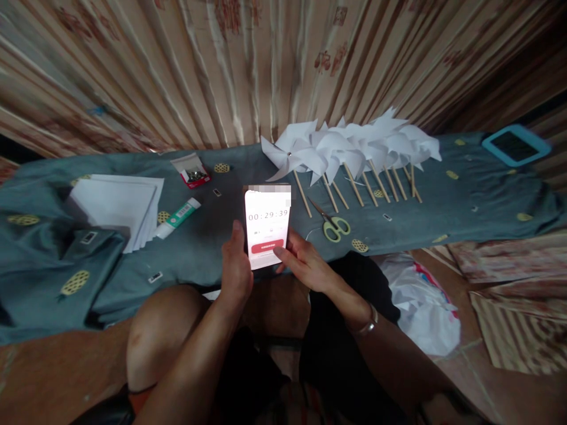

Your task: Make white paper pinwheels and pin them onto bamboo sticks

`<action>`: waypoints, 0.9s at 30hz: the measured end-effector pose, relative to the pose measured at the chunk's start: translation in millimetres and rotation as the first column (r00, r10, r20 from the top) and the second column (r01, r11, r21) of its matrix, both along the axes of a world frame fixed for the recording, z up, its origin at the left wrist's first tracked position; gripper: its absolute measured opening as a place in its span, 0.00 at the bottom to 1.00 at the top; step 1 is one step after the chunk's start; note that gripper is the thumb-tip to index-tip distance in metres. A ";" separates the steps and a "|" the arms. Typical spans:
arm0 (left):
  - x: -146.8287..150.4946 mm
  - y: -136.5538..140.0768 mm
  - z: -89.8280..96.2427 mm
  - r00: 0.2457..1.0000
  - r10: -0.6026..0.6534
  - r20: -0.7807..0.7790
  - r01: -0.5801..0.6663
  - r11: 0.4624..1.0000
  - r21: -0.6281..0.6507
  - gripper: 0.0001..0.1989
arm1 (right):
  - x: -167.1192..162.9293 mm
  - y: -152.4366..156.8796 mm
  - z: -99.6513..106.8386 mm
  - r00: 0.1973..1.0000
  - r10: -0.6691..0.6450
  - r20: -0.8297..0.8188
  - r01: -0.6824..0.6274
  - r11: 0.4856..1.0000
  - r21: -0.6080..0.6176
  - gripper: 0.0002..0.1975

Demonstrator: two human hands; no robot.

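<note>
A smartphone (268, 230) with a bright screen is held upright over the near edge of the cloth-covered table. Its display reads 00:29:39 above a red button. My left hand (237, 265) grips the phone's left side. On its lower right side is my right hand (303, 260), fingers behind the phone and thumb on the red button. Just right of the phone lie scissors (335, 228) with pale green handles. Behind them, a row of white paper pinwheels (319, 150) on wooden sticks (353, 184) lies on the cloth.
White paper sheets (117, 198) lie at the left, near a green-and-white glue tube (179, 218) and an open red box (194, 174) of small metal pieces. A blue-framed tablet (516, 146) is at the far right. A white plastic bag (423, 307) sits on the floor. Curtains (248, 71) hang behind.
</note>
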State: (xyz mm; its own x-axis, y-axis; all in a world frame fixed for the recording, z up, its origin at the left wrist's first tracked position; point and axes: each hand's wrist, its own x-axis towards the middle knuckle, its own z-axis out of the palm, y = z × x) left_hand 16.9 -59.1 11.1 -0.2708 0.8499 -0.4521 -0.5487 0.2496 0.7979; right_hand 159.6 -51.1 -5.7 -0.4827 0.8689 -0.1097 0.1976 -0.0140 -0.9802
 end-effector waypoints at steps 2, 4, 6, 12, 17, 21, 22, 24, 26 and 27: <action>0.7 -0.1 3.6 0.998 0.038 -0.058 -0.037 0.999 0.021 0.23 | -0.3 -1.0 1.1 1.000 -0.011 0.020 0.011 1.000 0.009 0.17; 0.7 0.1 5.5 0.995 0.059 -0.086 -0.057 0.998 0.026 0.22 | -0.3 -2.1 2.2 0.999 -0.017 0.036 0.016 1.000 0.020 0.17; 0.2 0.6 5.9 0.994 0.063 -0.089 -0.061 0.998 0.026 0.21 | -0.3 -2.9 3.5 0.999 -0.014 0.044 0.012 0.999 0.030 0.18; 0.1 2.3 8.3 0.995 0.065 -0.073 -0.064 0.998 0.008 0.18 | -0.2 -3.4 6.6 0.998 -0.009 0.062 0.007 0.999 0.040 0.16; 0.7 2.0 8.8 0.994 0.051 -0.097 -0.051 0.999 0.001 0.18 | -0.2 -3.3 5.0 0.997 -0.025 0.066 0.022 0.999 0.045 0.17; 0.3 1.5 3.0 0.992 0.059 -0.109 -0.054 0.998 0.043 0.18 | -0.8 -3.5 3.5 0.996 -0.042 0.076 0.039 0.998 0.044 0.18; 0.3 1.6 1.4 0.993 0.056 -0.101 -0.052 0.998 0.044 0.18 | -0.9 -3.6 3.2 0.996 -0.043 0.081 0.040 0.998 0.045 0.18; 0.4 1.8 -1.1 0.995 0.052 -0.090 -0.048 0.998 0.047 0.19 | -1.1 -3.6 2.9 0.995 -0.046 0.091 0.041 0.998 0.054 0.18; 0.7 2.0 -2.4 0.994 0.056 -0.093 -0.050 0.996 0.069 0.21 | -1.1 -3.8 2.8 0.995 -0.044 0.091 0.039 0.997 0.063 0.18; 0.8 2.0 -2.7 0.993 0.059 -0.100 -0.051 0.995 0.087 0.22 | -1.0 -4.0 2.8 0.995 -0.041 0.087 0.036 0.997 0.066 0.18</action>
